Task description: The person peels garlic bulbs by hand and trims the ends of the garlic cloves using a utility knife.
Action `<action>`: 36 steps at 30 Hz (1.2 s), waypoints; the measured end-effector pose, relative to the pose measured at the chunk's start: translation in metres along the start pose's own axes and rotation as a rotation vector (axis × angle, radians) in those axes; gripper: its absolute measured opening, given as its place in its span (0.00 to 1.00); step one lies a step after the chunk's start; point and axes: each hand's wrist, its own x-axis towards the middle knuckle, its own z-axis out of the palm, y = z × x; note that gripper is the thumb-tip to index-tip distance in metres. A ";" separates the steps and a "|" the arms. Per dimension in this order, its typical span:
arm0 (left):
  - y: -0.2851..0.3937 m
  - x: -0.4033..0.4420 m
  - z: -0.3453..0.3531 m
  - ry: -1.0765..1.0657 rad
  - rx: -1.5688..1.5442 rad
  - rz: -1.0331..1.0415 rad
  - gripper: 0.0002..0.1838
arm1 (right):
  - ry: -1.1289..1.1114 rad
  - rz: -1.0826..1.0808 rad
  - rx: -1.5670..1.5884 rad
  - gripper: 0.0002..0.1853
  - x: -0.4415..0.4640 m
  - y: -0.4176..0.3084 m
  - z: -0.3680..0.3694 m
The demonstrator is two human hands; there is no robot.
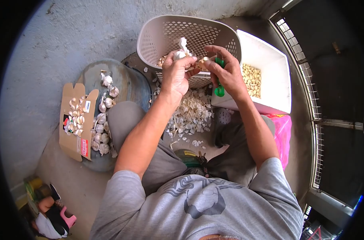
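My left hand is closed round a white garlic bulb, whose papery stalk sticks up above the fingers. In my right hand lies a small tool with a bright green handle; its working end is hidden. The right thumb and fingertips meet at a garlic clove between the two hands. Both hands are over the near rim of a taupe perforated basket, which has cloves on its bottom, partly hidden by the hands.
A white foam box holds peeled cloves. Garlic skins litter the floor. Garlic bulbs and a cardboard piece bearing loose cloves rest on a blue-grey round surface. A pink bag is at right; another person sits lower left.
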 end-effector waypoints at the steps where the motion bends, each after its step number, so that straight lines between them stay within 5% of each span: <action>1: 0.003 -0.002 0.003 -0.004 0.011 -0.004 0.12 | 0.042 -0.016 0.036 0.10 0.002 0.005 0.002; 5: 0.004 -0.007 0.007 -0.169 0.285 -0.038 0.12 | 0.062 -0.013 0.014 0.09 0.005 0.011 0.000; 13: 0.002 -0.009 0.005 -0.218 0.231 -0.090 0.08 | 0.017 -0.024 -0.054 0.07 0.003 0.015 0.001; 20: 0.003 -0.006 0.004 -0.328 0.324 0.005 0.09 | -0.049 0.241 0.493 0.04 -0.002 0.005 -0.004; 25: 0.009 -0.006 0.006 -0.264 0.266 -0.043 0.10 | -0.032 0.036 0.044 0.17 -0.005 0.004 0.000; 29: 0.010 -0.002 0.001 -0.220 0.194 -0.101 0.09 | 0.001 -0.444 -0.346 0.18 0.000 0.020 0.005; 36: 0.005 -0.006 -0.001 -0.276 0.120 -0.196 0.07 | -0.027 -0.200 -0.383 0.12 -0.009 -0.004 0.002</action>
